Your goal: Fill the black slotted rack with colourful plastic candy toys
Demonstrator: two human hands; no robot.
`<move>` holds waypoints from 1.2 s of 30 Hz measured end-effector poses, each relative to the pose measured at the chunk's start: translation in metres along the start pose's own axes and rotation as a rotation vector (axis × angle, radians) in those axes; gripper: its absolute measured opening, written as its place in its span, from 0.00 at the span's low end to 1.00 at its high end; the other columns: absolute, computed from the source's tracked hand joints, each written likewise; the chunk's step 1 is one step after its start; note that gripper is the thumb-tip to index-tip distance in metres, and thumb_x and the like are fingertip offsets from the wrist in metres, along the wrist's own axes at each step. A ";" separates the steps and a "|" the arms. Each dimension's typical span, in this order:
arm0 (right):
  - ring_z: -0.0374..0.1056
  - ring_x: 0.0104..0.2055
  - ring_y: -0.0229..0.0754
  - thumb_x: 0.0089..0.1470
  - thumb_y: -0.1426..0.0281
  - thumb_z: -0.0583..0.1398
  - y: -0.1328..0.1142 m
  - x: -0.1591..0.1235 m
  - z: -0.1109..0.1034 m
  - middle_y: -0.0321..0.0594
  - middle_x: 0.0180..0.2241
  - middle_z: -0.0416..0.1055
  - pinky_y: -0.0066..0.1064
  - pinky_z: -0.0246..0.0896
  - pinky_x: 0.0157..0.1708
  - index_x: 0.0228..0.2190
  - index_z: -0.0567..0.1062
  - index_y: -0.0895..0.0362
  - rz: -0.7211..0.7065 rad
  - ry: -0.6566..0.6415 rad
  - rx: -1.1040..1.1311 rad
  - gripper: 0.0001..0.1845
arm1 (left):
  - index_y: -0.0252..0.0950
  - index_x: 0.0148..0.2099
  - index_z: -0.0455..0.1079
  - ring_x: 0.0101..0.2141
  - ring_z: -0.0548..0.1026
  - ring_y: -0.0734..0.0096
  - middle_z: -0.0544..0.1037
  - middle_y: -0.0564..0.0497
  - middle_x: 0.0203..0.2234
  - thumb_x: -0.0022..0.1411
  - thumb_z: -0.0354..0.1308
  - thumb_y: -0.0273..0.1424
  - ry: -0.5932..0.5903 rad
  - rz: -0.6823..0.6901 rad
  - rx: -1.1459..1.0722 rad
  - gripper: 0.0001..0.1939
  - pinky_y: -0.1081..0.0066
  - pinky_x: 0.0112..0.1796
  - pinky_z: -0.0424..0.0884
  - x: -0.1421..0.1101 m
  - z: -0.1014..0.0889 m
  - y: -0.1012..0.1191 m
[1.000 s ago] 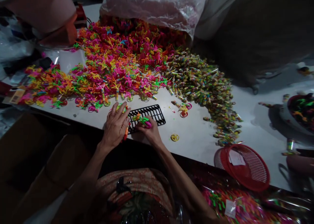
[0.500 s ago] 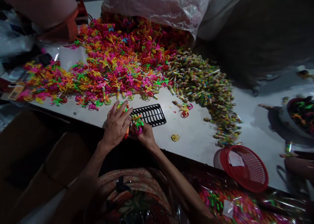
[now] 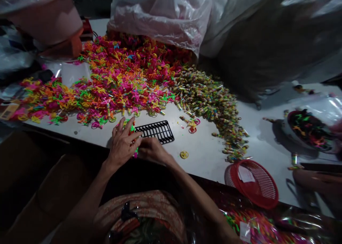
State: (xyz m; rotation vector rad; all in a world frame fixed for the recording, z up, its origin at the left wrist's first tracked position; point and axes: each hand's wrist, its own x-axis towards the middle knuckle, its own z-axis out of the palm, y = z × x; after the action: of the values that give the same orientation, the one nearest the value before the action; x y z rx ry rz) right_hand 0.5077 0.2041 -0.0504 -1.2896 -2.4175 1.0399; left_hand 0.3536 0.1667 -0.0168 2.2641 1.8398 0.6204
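Note:
A black slotted plastic rack [image 3: 160, 131] lies on the white table, its left end under my hands. My left hand [image 3: 121, 140] rests flat over that end, fingers spread and thumb pointing right. Small bright plastic pieces [image 3: 133, 127] in green and red show beside its fingers, partly covered. Close against its thumb, my right hand [image 3: 154, 149] has its fingers curled together; whatever they hold is hidden. More green and pink plastic [image 3: 136, 153] peeks out between the two hands. A yellow plastic ring [image 3: 184, 154] lies to the right of my right hand.
Behind the rack spreads a heap of bright plastic pieces [image 3: 120, 76]. A pile of small wrapped tubes [image 3: 211, 97] curves down to the right. A red basket [image 3: 251, 183] sits at the table's front edge. At far right, a person's arm [image 3: 317, 179] is near a filled bowl [image 3: 311, 131].
My right hand has turned over and moved against my left; the green and pink piece seen in it earlier is now mostly hidden. The whole view has shifted slightly.

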 end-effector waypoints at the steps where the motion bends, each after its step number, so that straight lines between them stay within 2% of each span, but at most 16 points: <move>1: 0.69 0.31 0.41 0.52 0.72 0.59 0.009 0.007 -0.016 0.38 0.30 0.74 0.28 0.59 0.32 0.32 0.77 0.56 0.013 0.027 0.013 0.06 | 0.46 0.45 0.77 0.65 0.50 0.47 0.61 0.48 0.64 0.65 0.49 0.35 -0.007 0.014 -0.001 0.15 0.41 0.56 0.55 0.000 -0.001 -0.001; 3: 0.69 0.38 0.44 0.55 0.72 0.56 0.026 0.025 -0.050 0.43 0.38 0.73 0.31 0.60 0.36 0.40 0.77 0.57 0.191 0.262 -0.122 0.12 | 0.46 0.46 0.76 0.65 0.50 0.47 0.60 0.47 0.64 0.66 0.48 0.37 -0.021 0.030 0.005 0.15 0.38 0.56 0.53 0.000 -0.003 -0.002; 4: 0.69 0.41 0.46 0.55 0.72 0.56 0.034 0.034 -0.066 0.46 0.44 0.72 0.32 0.60 0.37 0.43 0.76 0.57 0.292 0.330 -0.208 0.14 | 0.47 0.49 0.75 0.65 0.50 0.47 0.60 0.47 0.64 0.66 0.48 0.37 -0.028 0.034 0.011 0.16 0.38 0.56 0.53 0.000 -0.003 -0.002; 5: 0.68 0.44 0.47 0.55 0.73 0.55 0.040 0.044 -0.079 0.48 0.47 0.70 0.32 0.60 0.38 0.45 0.75 0.57 0.352 0.333 -0.279 0.16 | 0.47 0.51 0.73 0.65 0.50 0.47 0.60 0.47 0.64 0.66 0.47 0.36 -0.034 0.036 0.018 0.17 0.37 0.56 0.52 0.000 -0.003 -0.001; 7: 0.68 0.46 0.48 0.56 0.74 0.54 0.047 0.062 -0.095 0.48 0.49 0.69 0.32 0.59 0.38 0.44 0.76 0.56 0.395 0.260 -0.391 0.16 | 0.47 0.56 0.69 0.65 0.51 0.47 0.60 0.46 0.64 0.67 0.47 0.35 -0.038 0.042 0.038 0.19 0.37 0.56 0.52 0.001 -0.003 0.000; 10: 0.68 0.46 0.47 0.58 0.71 0.53 0.052 0.076 -0.100 0.48 0.49 0.69 0.32 0.59 0.37 0.43 0.76 0.56 0.364 0.169 -0.474 0.15 | 0.44 0.60 0.65 0.65 0.52 0.47 0.60 0.43 0.64 0.66 0.48 0.36 0.014 0.025 0.094 0.21 0.36 0.57 0.50 0.005 -0.002 0.001; 13: 0.69 0.44 0.48 0.57 0.71 0.53 0.057 0.073 -0.094 0.50 0.47 0.71 0.33 0.58 0.37 0.44 0.74 0.58 0.345 0.197 -0.462 0.15 | 0.42 0.59 0.66 0.65 0.53 0.48 0.61 0.43 0.63 0.66 0.48 0.37 0.030 0.032 0.123 0.21 0.38 0.58 0.51 0.012 -0.001 0.001; 15: 0.69 0.42 0.47 0.53 0.74 0.54 0.062 0.064 -0.087 0.49 0.44 0.72 0.33 0.57 0.36 0.41 0.74 0.59 0.319 0.268 -0.365 0.14 | 0.41 0.58 0.67 0.64 0.55 0.50 0.63 0.44 0.62 0.66 0.47 0.36 0.002 0.047 0.113 0.21 0.42 0.58 0.55 0.014 0.001 -0.001; 18: 0.67 0.34 0.42 0.47 0.75 0.57 0.064 0.044 -0.070 0.41 0.34 0.72 0.30 0.57 0.32 0.35 0.73 0.58 0.220 0.395 0.004 0.11 | 0.38 0.59 0.66 0.63 0.57 0.51 0.65 0.42 0.61 0.66 0.46 0.35 0.007 0.032 0.088 0.21 0.45 0.57 0.57 0.015 0.004 -0.002; 21: 0.62 0.26 0.37 0.42 0.68 0.61 0.057 0.028 -0.046 0.32 0.23 0.66 0.27 0.56 0.26 0.27 0.70 0.57 0.135 0.374 0.465 0.07 | 0.37 0.58 0.66 0.63 0.57 0.52 0.66 0.44 0.61 0.66 0.45 0.34 0.015 0.014 0.059 0.21 0.47 0.58 0.56 0.014 0.005 -0.003; 23: 0.58 0.23 0.35 0.41 0.64 0.63 0.047 0.023 -0.030 0.29 0.20 0.62 0.26 0.54 0.24 0.23 0.67 0.56 0.114 0.346 0.622 0.10 | 0.37 0.58 0.67 0.63 0.57 0.53 0.66 0.44 0.60 0.66 0.45 0.34 0.007 0.008 0.037 0.21 0.48 0.58 0.55 0.014 0.005 -0.003; 25: 0.57 0.23 0.34 0.40 0.63 0.63 0.037 0.025 -0.016 0.29 0.20 0.62 0.26 0.54 0.24 0.22 0.66 0.55 0.106 0.358 0.636 0.12 | 0.37 0.58 0.66 0.63 0.57 0.53 0.66 0.44 0.60 0.66 0.45 0.34 0.004 0.006 0.018 0.21 0.48 0.58 0.55 0.014 0.005 -0.003; 28: 0.59 0.24 0.35 0.42 0.64 0.63 0.029 0.036 -0.002 0.31 0.21 0.66 0.26 0.57 0.26 0.24 0.69 0.56 0.090 0.364 0.580 0.09 | 0.37 0.59 0.66 0.63 0.57 0.54 0.66 0.44 0.60 0.67 0.44 0.34 0.005 0.003 0.002 0.21 0.49 0.58 0.55 0.014 0.005 -0.004; 31: 0.62 0.26 0.36 0.45 0.67 0.61 0.029 0.047 0.004 0.33 0.23 0.68 0.26 0.59 0.28 0.25 0.71 0.57 0.038 0.278 0.532 0.05 | 0.38 0.59 0.65 0.63 0.57 0.54 0.66 0.44 0.60 0.67 0.43 0.35 0.018 0.003 -0.003 0.22 0.50 0.57 0.56 0.014 0.006 -0.005; 33: 0.63 0.27 0.37 0.45 0.70 0.60 0.029 0.050 0.004 0.35 0.25 0.69 0.27 0.60 0.30 0.27 0.72 0.57 0.016 0.247 0.421 0.03 | 0.39 0.61 0.64 0.62 0.57 0.55 0.66 0.45 0.60 0.67 0.44 0.35 0.024 0.004 0.005 0.22 0.51 0.57 0.57 0.014 0.006 -0.005; 36: 0.66 0.32 0.41 0.47 0.73 0.58 0.021 0.049 0.002 0.42 0.32 0.72 0.30 0.61 0.33 0.33 0.74 0.59 0.028 0.225 0.147 0.08 | 0.44 0.63 0.61 0.62 0.58 0.56 0.67 0.47 0.60 0.68 0.44 0.35 0.020 0.010 0.024 0.23 0.52 0.57 0.57 0.014 0.006 -0.004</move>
State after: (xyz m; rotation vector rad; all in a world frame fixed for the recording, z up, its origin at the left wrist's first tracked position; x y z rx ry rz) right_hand 0.4911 0.2501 -0.0731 -1.3162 -2.1231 0.9992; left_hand 0.3551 0.1814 -0.0207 2.2913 1.8565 0.6285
